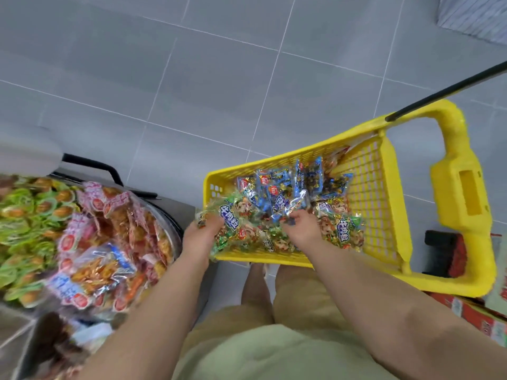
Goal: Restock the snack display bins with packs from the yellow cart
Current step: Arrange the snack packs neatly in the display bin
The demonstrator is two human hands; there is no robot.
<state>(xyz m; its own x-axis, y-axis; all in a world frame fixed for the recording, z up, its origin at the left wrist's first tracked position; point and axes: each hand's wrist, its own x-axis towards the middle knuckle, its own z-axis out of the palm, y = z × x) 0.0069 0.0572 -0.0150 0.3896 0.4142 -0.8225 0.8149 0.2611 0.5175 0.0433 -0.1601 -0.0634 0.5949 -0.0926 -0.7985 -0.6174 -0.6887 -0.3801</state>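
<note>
Over the one yellow cart, the left hand grips one green pack, the right hand one blue pack.

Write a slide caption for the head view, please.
Over the yellow cart, the left hand grips a green pack and the right hand a blue pack, beside a bin.

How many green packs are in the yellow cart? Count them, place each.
2 clearly: one green pack at the yellow cart's near-left corner, gripped by the left hand; another beside the right hand. More may lie hidden beneath.
</note>
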